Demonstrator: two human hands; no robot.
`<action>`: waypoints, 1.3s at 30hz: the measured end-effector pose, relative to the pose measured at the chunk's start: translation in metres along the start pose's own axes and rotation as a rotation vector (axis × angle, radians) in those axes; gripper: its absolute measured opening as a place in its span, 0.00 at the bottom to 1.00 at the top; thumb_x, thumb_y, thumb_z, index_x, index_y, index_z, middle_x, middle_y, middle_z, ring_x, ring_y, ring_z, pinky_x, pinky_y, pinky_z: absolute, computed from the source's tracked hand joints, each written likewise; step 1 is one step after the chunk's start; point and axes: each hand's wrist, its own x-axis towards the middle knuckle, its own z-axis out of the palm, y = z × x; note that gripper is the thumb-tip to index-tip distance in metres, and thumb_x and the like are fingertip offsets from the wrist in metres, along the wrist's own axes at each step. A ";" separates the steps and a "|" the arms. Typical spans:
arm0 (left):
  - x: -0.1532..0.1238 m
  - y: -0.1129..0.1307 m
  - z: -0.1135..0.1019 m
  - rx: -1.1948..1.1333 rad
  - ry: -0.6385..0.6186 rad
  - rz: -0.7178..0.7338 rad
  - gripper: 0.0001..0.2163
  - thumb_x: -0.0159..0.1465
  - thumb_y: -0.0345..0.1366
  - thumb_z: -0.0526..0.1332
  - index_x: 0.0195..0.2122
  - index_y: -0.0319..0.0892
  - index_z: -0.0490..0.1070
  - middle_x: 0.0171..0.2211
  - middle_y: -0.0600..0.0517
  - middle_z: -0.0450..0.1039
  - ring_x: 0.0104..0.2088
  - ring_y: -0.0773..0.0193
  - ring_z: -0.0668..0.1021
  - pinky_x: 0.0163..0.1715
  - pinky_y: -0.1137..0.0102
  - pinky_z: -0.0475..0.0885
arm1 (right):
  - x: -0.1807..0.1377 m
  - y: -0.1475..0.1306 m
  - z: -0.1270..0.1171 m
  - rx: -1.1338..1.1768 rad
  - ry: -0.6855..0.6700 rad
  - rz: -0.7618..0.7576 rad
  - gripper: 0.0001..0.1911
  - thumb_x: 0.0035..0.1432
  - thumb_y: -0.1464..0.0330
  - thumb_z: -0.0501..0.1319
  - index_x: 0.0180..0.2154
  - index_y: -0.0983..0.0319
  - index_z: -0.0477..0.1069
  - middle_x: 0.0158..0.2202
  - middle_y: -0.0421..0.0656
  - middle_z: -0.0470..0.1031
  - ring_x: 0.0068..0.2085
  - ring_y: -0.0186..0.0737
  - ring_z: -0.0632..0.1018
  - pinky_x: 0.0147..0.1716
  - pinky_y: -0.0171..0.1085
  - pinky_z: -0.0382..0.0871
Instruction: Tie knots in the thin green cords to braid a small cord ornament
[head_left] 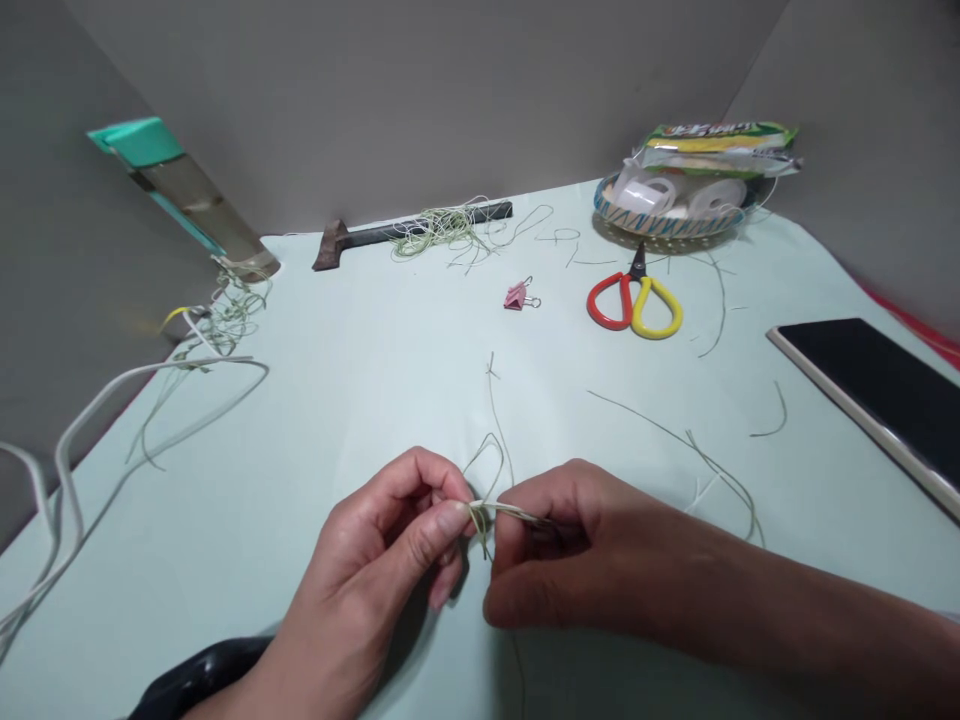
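Observation:
My left hand (390,545) and my right hand (559,545) meet low in the middle of the pale green table (360,360). Both pinch a thin yellow-green cord (491,455) between thumb and fingers. The cord forms a small loop just above the fingertips and a strand runs up the table from it. A short tail hangs down between the hands. More loose strands (712,465) trail off to the right of my right hand.
Red-and-yellow scissors (636,303), a pink binder clip (517,296) and a basket of tape rolls (679,205) lie at the back. A dark tool under tangled cord (420,230), a teal-capped bottle (187,195), white cables (112,400) on the left, a black tablet (874,390) on the right.

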 end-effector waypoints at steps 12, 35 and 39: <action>0.001 0.003 0.001 0.012 0.019 0.028 0.09 0.71 0.42 0.59 0.34 0.46 0.71 0.22 0.58 0.64 0.24 0.67 0.64 0.28 0.72 0.62 | 0.005 0.007 0.004 -0.169 0.135 -0.116 0.08 0.58 0.68 0.65 0.27 0.62 0.72 0.23 0.32 0.63 0.26 0.28 0.60 0.24 0.30 0.52; 0.000 0.002 0.004 -0.182 -0.028 -0.002 0.10 0.71 0.41 0.60 0.34 0.44 0.70 0.17 0.60 0.63 0.18 0.71 0.57 0.19 0.75 0.53 | 0.000 0.002 0.001 -0.390 0.346 -0.421 0.09 0.67 0.61 0.62 0.37 0.59 0.75 0.30 0.36 0.75 0.32 0.32 0.71 0.33 0.32 0.64; -0.001 0.002 0.007 -0.129 -0.016 -0.026 0.10 0.71 0.44 0.61 0.34 0.45 0.71 0.17 0.59 0.63 0.20 0.69 0.60 0.21 0.73 0.54 | 0.001 -0.001 0.002 -0.189 0.346 -0.310 0.10 0.62 0.58 0.67 0.38 0.58 0.77 0.30 0.37 0.75 0.33 0.33 0.70 0.33 0.32 0.63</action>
